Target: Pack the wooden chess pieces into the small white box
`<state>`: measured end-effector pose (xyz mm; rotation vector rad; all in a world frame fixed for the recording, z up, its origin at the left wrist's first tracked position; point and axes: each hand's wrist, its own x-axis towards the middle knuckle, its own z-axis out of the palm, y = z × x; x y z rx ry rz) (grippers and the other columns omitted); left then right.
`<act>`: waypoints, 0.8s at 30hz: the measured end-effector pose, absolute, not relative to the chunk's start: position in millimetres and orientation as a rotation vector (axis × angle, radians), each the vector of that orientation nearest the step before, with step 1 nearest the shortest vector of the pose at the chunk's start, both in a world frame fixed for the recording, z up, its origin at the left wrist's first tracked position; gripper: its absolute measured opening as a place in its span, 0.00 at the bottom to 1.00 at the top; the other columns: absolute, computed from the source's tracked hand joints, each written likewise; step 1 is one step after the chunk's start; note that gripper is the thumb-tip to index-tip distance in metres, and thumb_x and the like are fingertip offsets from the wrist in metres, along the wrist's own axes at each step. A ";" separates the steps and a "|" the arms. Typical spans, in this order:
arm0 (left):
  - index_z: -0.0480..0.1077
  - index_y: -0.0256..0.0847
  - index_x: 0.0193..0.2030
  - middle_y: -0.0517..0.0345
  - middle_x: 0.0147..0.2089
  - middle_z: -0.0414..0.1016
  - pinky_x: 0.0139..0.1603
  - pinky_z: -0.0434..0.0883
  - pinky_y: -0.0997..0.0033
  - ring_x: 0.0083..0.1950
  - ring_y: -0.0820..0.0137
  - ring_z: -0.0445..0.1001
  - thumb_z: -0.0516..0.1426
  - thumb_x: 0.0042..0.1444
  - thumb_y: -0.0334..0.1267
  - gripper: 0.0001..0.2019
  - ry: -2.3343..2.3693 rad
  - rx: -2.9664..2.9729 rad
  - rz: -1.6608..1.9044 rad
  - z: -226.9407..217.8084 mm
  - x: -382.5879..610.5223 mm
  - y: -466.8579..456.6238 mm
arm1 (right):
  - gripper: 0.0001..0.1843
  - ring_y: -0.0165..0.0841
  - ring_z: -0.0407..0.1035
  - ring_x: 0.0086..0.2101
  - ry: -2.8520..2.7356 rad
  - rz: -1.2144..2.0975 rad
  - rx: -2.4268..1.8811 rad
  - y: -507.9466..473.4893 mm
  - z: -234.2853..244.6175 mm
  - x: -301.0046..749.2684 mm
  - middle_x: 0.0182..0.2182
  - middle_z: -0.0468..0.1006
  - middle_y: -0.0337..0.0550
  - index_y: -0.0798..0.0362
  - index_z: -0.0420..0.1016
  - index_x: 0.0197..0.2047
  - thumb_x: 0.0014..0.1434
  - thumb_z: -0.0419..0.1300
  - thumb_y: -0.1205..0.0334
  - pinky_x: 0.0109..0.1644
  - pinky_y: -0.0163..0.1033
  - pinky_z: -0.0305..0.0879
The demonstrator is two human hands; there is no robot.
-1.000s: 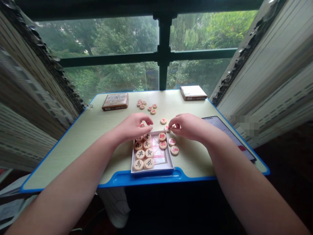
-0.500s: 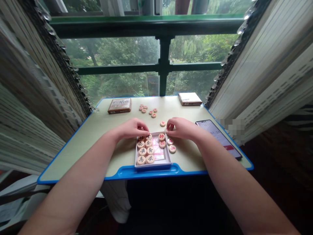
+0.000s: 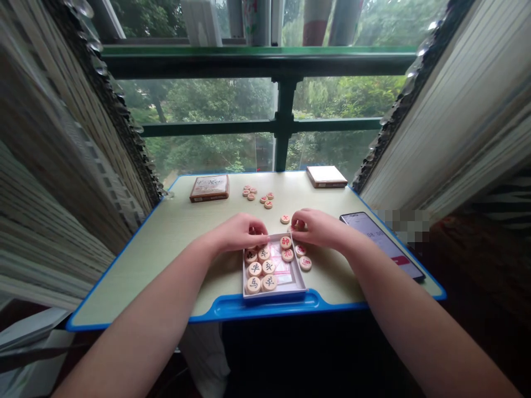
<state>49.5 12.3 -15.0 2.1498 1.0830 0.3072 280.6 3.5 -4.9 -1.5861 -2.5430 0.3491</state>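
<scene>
Open white box (image 3: 285, 281), black-marked discs (image 3: 269, 266) inside left, perhaps stacked, two red-marked discs (image 3: 286, 242) upper right

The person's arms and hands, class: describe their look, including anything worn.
The left forearm and right forearm are bare, widening smoothly from wrist toward elbow; no sleeve shows. The left hand and right hand are ungloved. No watch or bracelet is visible.

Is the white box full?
Partly: the white box holds black-lettered pieces at left and two red-lettered pieces at upper right; its printed floor shows.

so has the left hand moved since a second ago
Yes: measured against the far rim of the box, the left hand has shifted lower in view; whether down or nearer, unclear.
</scene>
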 end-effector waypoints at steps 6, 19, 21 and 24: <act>0.76 0.36 0.35 0.56 0.31 0.77 0.29 0.64 0.74 0.30 0.71 0.70 0.55 0.50 0.48 0.17 1.138 2.210 0.432 -10.9 50.5 10.6 | 0.10 0.31 0.66 0.32 -2.443 0.327 -1.390 -8.2 3.6 274.0 0.35 0.73 0.44 0.53 0.74 0.40 0.55 0.57 0.61 0.37 0.36 0.60; 0.76 0.36 0.37 0.56 0.31 0.78 0.30 0.66 0.76 0.31 0.71 0.72 0.54 0.50 0.40 0.13 1.112 2.192 0.378 -10.7 47.4 12.1 | 0.05 0.35 0.63 0.35 -2.702 0.197 -0.913 -23.7 -3.8 247.9 0.31 0.74 0.46 0.54 0.78 0.32 0.52 0.62 0.62 0.40 0.39 0.60; 0.76 0.35 0.37 0.57 0.31 0.77 0.30 0.66 0.76 0.31 0.72 0.71 0.55 0.50 0.40 0.13 1.115 2.187 0.381 -11.0 47.1 12.3 | 0.05 0.35 0.62 0.35 -2.702 0.183 -0.888 -23.1 -5.2 247.9 0.32 0.75 0.47 0.54 0.78 0.32 0.53 0.61 0.62 0.39 0.39 0.59; 0.76 0.35 0.36 0.57 0.31 0.78 0.31 0.66 0.76 0.32 0.71 0.72 0.55 0.50 0.40 0.13 1.117 2.171 0.402 -10.9 47.1 12.2 | 0.05 0.34 0.61 0.33 -2.727 0.147 -0.824 -23.9 -7.3 245.8 0.31 0.75 0.46 0.54 0.77 0.31 0.54 0.61 0.62 0.40 0.39 0.59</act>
